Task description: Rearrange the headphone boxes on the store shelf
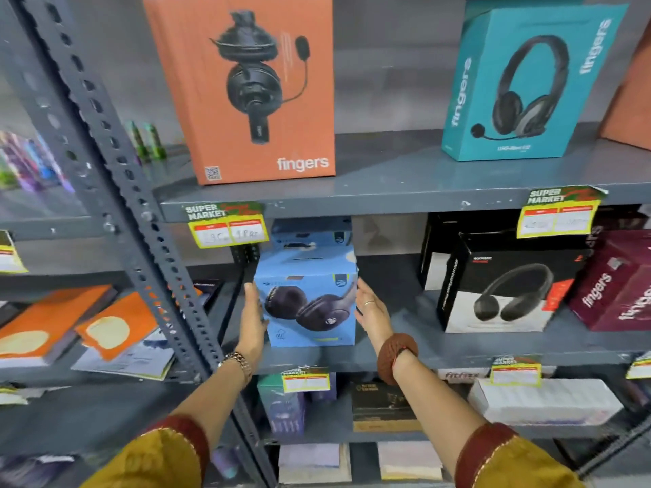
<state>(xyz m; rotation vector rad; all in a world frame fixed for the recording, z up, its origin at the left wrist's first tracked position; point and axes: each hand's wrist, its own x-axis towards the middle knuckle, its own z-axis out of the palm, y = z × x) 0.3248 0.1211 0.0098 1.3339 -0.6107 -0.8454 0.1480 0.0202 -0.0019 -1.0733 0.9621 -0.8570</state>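
Observation:
A light blue headphone box (307, 304) stands at the front of the middle shelf (458, 350). My left hand (253, 322) presses flat on its left side and my right hand (370, 308) on its right side, so both hold it between them. A second blue box (311, 234) stands right behind it. On the upper shelf (387, 191) an orange headphone box (246, 86) stands at the left and a teal one (521, 82) at the right. A black-and-white headphone box (503, 287) and a maroon box (616, 283) stand to the right on the middle shelf.
A grey perforated upright (141, 220) rises just left of my left hand. Yellow price tags (227, 228) hang from the shelf edges. Orange packs (53, 322) lie in the left bay. The lower shelf holds purple, dark and white boxes (542, 399).

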